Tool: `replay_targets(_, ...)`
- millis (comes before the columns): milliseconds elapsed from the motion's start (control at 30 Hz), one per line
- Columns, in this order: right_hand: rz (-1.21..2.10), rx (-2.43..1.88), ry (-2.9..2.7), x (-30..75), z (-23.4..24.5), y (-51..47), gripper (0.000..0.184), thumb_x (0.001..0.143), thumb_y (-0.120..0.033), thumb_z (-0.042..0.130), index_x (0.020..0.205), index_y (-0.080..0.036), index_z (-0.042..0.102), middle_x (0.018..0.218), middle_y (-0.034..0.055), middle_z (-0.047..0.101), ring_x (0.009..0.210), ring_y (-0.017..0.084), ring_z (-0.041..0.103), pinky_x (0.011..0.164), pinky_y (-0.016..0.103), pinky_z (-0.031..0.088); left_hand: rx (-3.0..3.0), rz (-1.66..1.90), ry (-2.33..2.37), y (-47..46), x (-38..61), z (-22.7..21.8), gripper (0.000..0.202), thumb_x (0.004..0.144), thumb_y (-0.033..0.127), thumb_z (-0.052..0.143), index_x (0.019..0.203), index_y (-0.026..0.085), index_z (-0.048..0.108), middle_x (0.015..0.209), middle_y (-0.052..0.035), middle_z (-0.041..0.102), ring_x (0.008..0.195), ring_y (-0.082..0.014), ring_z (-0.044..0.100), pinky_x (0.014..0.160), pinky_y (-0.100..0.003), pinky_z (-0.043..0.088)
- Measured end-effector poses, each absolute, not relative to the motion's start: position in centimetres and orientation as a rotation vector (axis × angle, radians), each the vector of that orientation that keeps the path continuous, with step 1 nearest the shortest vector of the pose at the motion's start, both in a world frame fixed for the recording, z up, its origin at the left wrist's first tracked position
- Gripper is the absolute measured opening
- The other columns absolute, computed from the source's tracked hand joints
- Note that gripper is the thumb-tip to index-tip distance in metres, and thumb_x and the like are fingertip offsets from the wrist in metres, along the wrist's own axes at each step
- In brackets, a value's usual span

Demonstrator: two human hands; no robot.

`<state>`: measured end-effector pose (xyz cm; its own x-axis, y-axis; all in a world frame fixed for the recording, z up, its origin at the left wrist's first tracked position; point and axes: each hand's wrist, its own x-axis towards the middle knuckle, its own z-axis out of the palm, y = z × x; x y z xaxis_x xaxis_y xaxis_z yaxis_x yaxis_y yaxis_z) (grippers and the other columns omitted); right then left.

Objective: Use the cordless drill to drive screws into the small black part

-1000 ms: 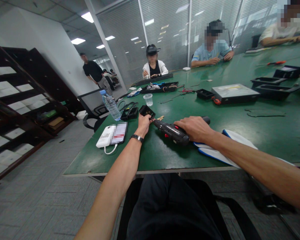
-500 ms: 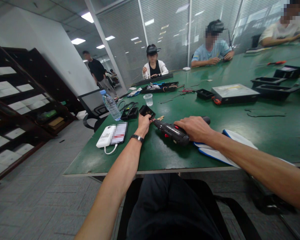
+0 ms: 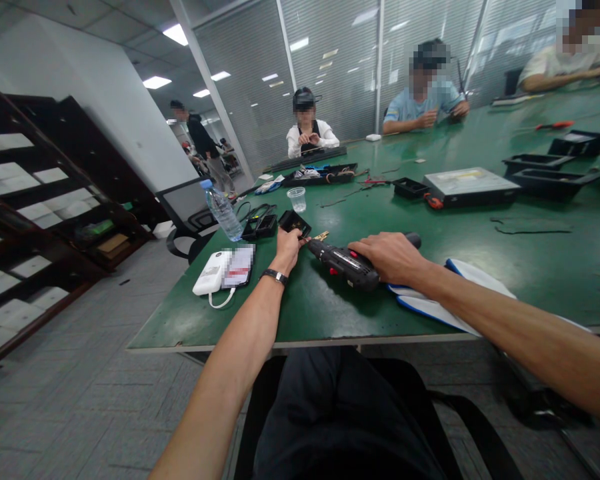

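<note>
My right hand [image 3: 393, 257] is closed around the handle of a black cordless screwdriver [image 3: 345, 263] with red buttons. The tool lies nearly level above the green table, its tip pointing left. At that tip my left hand [image 3: 290, 248] grips a small black box-shaped part [image 3: 294, 225]; its fingertips hide the spot where tip and part come together. Small brass-coloured pieces [image 3: 322, 236] show just behind the tool's nose. Under my right wrist lies a white glove with blue edging [image 3: 430, 305].
Left of my hands are a black open case [image 3: 260, 227], a water bottle [image 3: 223, 210], a clear cup [image 3: 297, 200], and a phone [image 3: 239, 265] cabled to a white power bank [image 3: 211, 273]. Farther back stand a parts tray [image 3: 320, 175] and a flat metal-topped box [image 3: 471, 187]. Several people sit opposite.
My hands, the screwdriver and the black part have barely moved. Across the table, one person has brought both hands together, and the person walking behind has shifted slightly right.
</note>
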<state>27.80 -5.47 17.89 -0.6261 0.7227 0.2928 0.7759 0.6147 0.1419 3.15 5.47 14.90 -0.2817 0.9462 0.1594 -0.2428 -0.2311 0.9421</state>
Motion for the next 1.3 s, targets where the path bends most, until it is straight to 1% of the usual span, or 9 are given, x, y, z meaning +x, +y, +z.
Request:
replay_targets(267,-0.387,-1.247,-2.630,27.76,17.84,-5.40,0.040,0.082,-0.025,0.057,0.121,-0.022,0.059,0.097,0.0088,0.072,0.087,0.025,0.064,0.070,0.032,0.034,0.973,1.686,1.071,5.51,3.17,14.81,0.042,0.061,0.001,0.058,0.098,0.021,0.053,0.095,-0.0032,0.059,0.078,-0.0143,0.061,0.065,-0.028,0.057)
replay_targets(433,-0.395,-1.226,-2.625,27.82,17.69,-5.30,0.037,0.083,-0.027,0.056,0.119,-0.022,0.060,0.095,0.0082,0.072,0.086,0.025,0.065,0.070,0.032,0.034,0.978,1.692,1.068,5.51,3.17,14.81,0.043,0.061,0.000,0.057,0.098,0.021,0.053,0.096,-0.0032,0.059,0.079,-0.0150,0.061,0.066,-0.029,0.058)
replay_targets(600,-0.400,-1.230,-2.626,27.85,17.56,-5.18,0.038,0.082,-0.027,0.056,0.120,-0.022,0.059,0.096,0.0087,0.072,0.087,0.026,0.065,0.071,0.033,0.034,0.997,1.693,1.061,5.73,3.08,14.58,0.042,0.061,0.000,0.056,0.098,0.020,0.052,0.097,-0.0036,0.059,0.079,-0.0156,0.062,0.064,-0.031,0.058)
replay_targets(733,-0.384,-1.242,-2.632,27.77,17.62,-5.24,0.038,0.082,-0.027,0.056,0.120,-0.022,0.059,0.096,0.0087,0.072,0.087,0.025,0.064,0.071,0.032,0.033,0.987,1.691,1.058,5.60,3.12,14.66,0.043,0.061,0.000,0.056,0.099,0.021,0.052,0.098,-0.0039,0.059,0.080,-0.0157,0.062,0.066,-0.031,0.058)
replay_targets(1000,-0.384,-1.246,-2.634,27.72,17.79,-5.37,0.039,0.081,-0.026,0.058,0.120,-0.022,0.059,0.097,0.0087,0.072,0.087,0.025,0.065,0.070,0.032,0.033,0.971,1.694,1.042,5.48,3.08,14.75,0.044,0.062,0.001,0.058,0.100,0.021,0.052,0.094,-0.0032,0.059,0.080,-0.0148,0.061,0.065,-0.028,0.058)
replay_targets(1300,-0.380,-1.255,-2.634,27.72,17.75,-5.29,0.039,0.083,-0.028,0.057,0.121,-0.023,0.059,0.096,0.0088,0.072,0.088,0.025,0.065,0.070,0.032,0.034,0.960,1.690,1.028,5.42,3.08,14.87,0.042,0.063,0.001,0.056,0.099,0.021,0.054,0.093,-0.0034,0.060,0.081,-0.0158,0.061,0.068,-0.031,0.058)
